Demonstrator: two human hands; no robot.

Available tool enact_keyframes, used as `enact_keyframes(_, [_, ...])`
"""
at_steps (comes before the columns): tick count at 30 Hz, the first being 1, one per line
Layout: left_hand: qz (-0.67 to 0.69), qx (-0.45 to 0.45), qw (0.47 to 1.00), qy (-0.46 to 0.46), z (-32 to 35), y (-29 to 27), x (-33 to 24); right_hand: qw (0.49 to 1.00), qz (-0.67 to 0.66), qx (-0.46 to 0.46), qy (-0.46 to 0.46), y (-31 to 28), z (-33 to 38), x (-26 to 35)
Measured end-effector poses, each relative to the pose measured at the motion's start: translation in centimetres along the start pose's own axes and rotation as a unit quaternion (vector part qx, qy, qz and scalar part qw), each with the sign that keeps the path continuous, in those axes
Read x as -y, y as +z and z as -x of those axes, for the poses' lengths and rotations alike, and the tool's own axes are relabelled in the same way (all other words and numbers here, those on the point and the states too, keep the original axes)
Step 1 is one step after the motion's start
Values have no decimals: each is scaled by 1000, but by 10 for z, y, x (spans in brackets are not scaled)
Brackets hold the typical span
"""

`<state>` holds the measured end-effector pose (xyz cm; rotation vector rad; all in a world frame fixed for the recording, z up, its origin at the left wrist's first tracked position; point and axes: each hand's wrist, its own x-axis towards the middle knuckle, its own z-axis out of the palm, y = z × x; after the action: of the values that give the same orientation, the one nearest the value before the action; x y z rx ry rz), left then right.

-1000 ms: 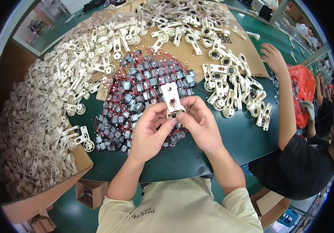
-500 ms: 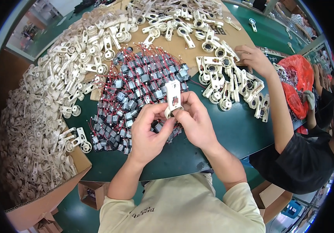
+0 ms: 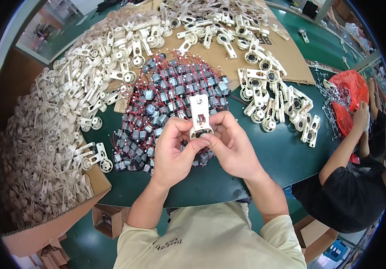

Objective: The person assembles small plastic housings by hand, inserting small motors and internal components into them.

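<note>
Between my two hands stands a white plastic housing with a slot in its handle and a round end towards me. A dark round part, seemingly a small motor, sits in that round end, and a bit of red wire shows through the slot. My left hand pinches the housing's left side, its thumb at the round end. My right hand grips the right side, the thumb pressing on the dark part. Behind and beneath my hands spreads a heap of small silver motors with red wires.
White housings fill a large cardboard box on the left and pile up at the back. A group of housings with dark round parts lies to the right. Further right, a co-worker's arm reaches to a red plastic bag beside small metal parts.
The co-worker's arm has drawn back from the housings on the right to the red bag. My hands still hold the housing, its round end now turned more upward, and the view has shifted slightly.
</note>
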<state>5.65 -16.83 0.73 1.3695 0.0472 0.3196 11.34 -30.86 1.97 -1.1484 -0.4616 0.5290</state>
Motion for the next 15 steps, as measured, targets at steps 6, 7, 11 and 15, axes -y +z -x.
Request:
enact_keyframes(6, [-42, -10, 999, 28, 2, -5, 0, 1000, 12, 16, 8, 1, -5, -3])
enact_keyframes(7, [-126, 27, 989, 66, 2, -13, -6, 1000, -5, 9, 3, -2, -6, -1])
enact_keyframes(11, [-35, -47, 997, 50, -6, -31, -32, 956, 171, -221, -95, -54, -6, 18])
enact_keyframes(15, [-98, -255, 961, 47, -15, -91, -43, 901, 266, -305, -156, -80, -17, 20])
